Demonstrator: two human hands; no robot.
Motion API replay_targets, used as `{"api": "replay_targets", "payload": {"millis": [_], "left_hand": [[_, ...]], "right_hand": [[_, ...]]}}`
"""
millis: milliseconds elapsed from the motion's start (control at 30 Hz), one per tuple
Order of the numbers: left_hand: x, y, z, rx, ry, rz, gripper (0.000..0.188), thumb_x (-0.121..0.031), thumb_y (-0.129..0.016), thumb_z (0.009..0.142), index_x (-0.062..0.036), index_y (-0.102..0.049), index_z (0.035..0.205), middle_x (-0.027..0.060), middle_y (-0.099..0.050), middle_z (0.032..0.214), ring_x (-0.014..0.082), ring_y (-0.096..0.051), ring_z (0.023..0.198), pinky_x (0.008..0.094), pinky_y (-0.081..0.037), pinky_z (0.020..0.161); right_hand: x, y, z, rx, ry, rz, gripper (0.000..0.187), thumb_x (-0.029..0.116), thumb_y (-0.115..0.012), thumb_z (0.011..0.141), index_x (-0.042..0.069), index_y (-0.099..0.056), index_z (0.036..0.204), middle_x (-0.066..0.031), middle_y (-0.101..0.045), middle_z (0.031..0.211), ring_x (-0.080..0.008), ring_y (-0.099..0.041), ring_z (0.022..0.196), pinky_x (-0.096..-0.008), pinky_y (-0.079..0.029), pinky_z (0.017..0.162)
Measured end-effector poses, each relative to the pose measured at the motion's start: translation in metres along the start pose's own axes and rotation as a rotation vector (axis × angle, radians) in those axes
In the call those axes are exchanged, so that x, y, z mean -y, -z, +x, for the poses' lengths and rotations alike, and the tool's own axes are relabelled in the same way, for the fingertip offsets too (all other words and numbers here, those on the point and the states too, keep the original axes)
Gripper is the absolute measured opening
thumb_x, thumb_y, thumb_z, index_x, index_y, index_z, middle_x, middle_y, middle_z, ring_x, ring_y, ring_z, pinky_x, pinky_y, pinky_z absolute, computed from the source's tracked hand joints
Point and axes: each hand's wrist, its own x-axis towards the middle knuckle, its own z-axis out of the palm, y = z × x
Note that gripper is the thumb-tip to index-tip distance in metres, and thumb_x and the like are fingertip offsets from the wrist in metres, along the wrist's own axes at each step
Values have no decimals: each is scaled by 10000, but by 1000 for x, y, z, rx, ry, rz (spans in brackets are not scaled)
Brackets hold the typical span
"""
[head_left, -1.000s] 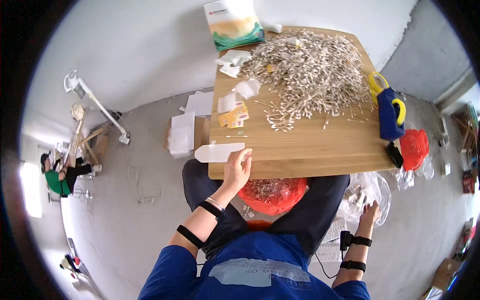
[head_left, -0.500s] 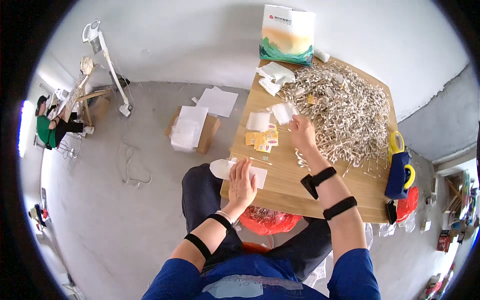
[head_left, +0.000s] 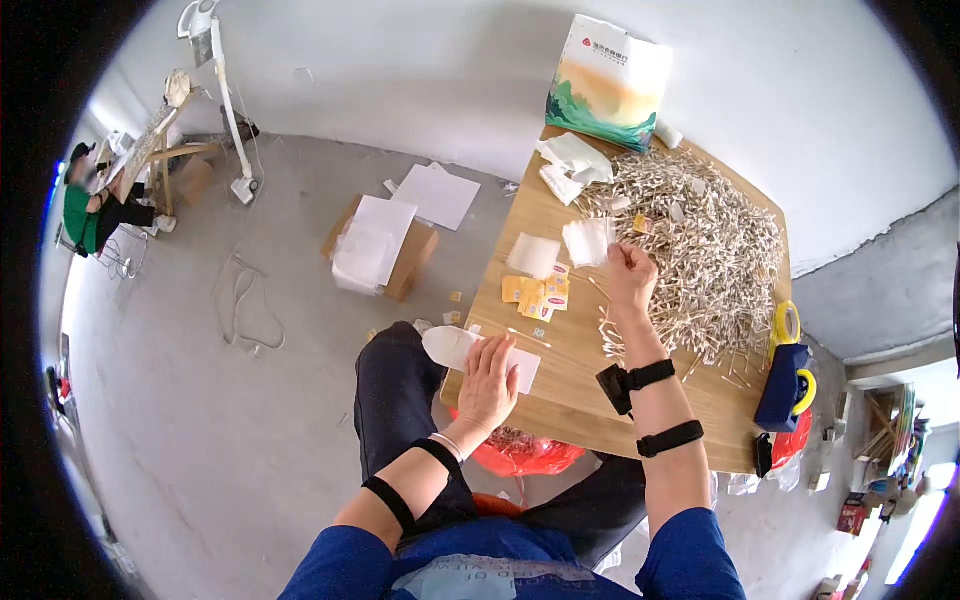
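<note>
My left hand (head_left: 487, 385) lies with outstretched fingers across a flat white card-like piece (head_left: 450, 347) with a rounded end, at the table's near left edge. My right hand (head_left: 632, 282) is closed in a pinch at the right edge of a small translucent plastic bag (head_left: 588, 242); its fingertips partly hide the hold. Left of that bag lies a similar translucent bag (head_left: 533, 256). Just below are several small yellow-and-white cards (head_left: 540, 293). A single cotton swab (head_left: 529, 338) rests between the cards and my left hand. A large heap of cotton swabs (head_left: 700, 260) covers the table's right side.
A printed paper bag (head_left: 610, 80) stands at the table's back, near crumpled white plastic (head_left: 575, 160). Blue-and-yellow handled tool (head_left: 783, 385) sits at the right edge. A cardboard box (head_left: 410, 262) with white sheets is on the floor. Far left, another person (head_left: 85, 205) sits at a bench.
The view has shifted slightly. My right hand and the plastic bag at its fingertips have moved a little to the right, away from the other bag. My left hand stays on the white piece.
</note>
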Motion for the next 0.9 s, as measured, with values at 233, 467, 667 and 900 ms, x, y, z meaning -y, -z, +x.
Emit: {"api": "replay_targets", "payload": {"millis": [233, 467, 667, 900], "left_hand": [[-9, 20, 10, -220, 113, -497, 362, -26, -588, 897, -22, -489, 1245, 123, -589, 1112, 259, -581, 983, 370, -475, 869], [-17, 77, 35, -324, 418, -939, 386, -49, -662, 888, -32, -494, 1235, 67, -607, 994, 122, -605, 909, 256, -522, 782], [4, 102, 26, -346, 592, -1068, 387, 17, -660, 845, -26, -529, 1207, 71, -637, 858, 131, -642, 805, 265, -545, 753], [21, 90, 16, -453, 601, -935, 374, 37, -632, 838, -19, -532, 1194, 71, -641, 844, 123, -637, 778, 252, -528, 715]], "right_hand": [[59, 19, -79, 365, -367, 461, 166, 135, -684, 872, -27, -708, 903, -2, -617, 696, -75, -507, 575, -228, -413, 520], [98, -17, -140, 564, -3, 116, 134, 101, -712, 826, -28, -695, 858, -47, -668, 698, -82, -569, 625, -248, -472, 571], [102, -51, -162, 612, 253, 41, 54, 49, -718, 774, 5, -687, 784, -104, -660, 710, -153, -632, 629, -288, -500, 568], [102, -73, -174, 599, 140, 129, 68, 54, -694, 804, 1, -655, 789, -87, -628, 693, -131, -576, 584, -280, -455, 535]]}}
